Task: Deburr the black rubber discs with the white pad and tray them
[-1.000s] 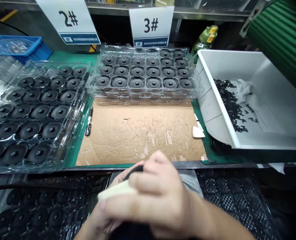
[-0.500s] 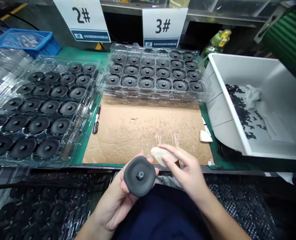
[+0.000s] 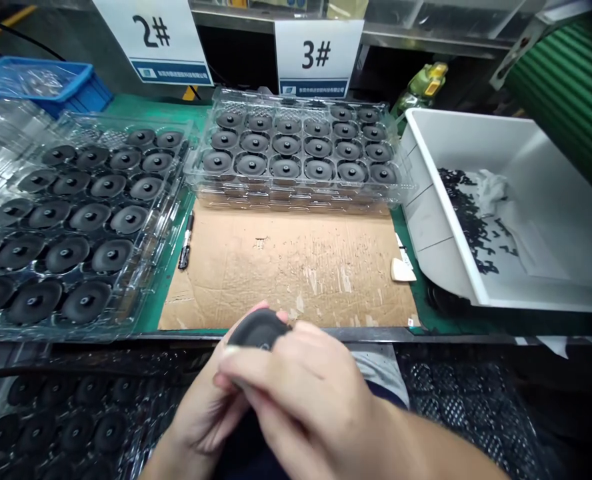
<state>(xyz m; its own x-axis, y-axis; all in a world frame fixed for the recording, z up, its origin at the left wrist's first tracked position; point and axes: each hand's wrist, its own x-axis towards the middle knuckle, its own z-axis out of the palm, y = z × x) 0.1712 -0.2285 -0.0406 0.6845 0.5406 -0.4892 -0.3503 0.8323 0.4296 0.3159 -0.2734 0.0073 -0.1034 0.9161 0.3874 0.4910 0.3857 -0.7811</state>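
Green bench, cardboard at twelve o'clock, white bin at two; at six, black disc gripped in left hand, right hand curled over it, grip unclear.

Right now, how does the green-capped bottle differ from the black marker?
The bottle stands upright at the back beside the white bin; the marker lies flat at the cardboard's left edge. The bottle is green with a yellow patch on its cap, while the marker is black with a pale band. The bottle is wide; the marker is slim. Neither is in the hands.
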